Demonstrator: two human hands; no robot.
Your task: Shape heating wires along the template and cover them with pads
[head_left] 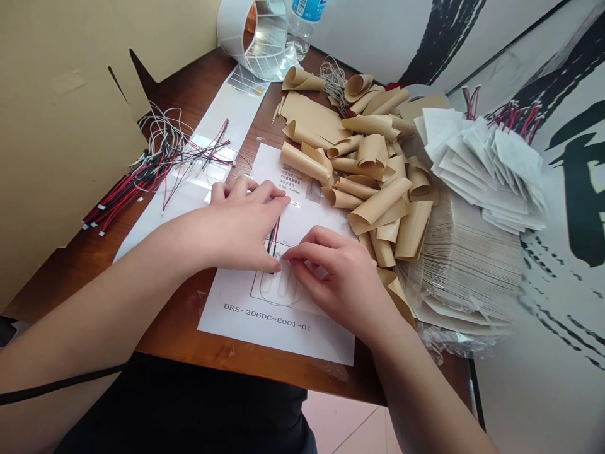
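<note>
A white printed sheet (231,323) with a line drawing lies on the table in front of me. Over the drawing, a thin looped wire (278,301) joins red and black lead wires (276,230) that run up under my left hand. My left hand (243,221) rests palm down across the sheet, fingers spread, its thumb beside the dark ends of the leads. At those same ends, my right hand (331,271) has its thumb and index finger drawn together on the thin wire. The exact grip is partly hidden by the fingers.
Curled brown paper pieces (378,205) heap up on the right, beside stacked white sheets (467,252) and white packets (486,164) with red wires. Wire bundles (161,157) lie left on a label strip (146,221). A label roll (258,34) and bottle (302,25) stand behind. Cardboard (57,126) borders the left.
</note>
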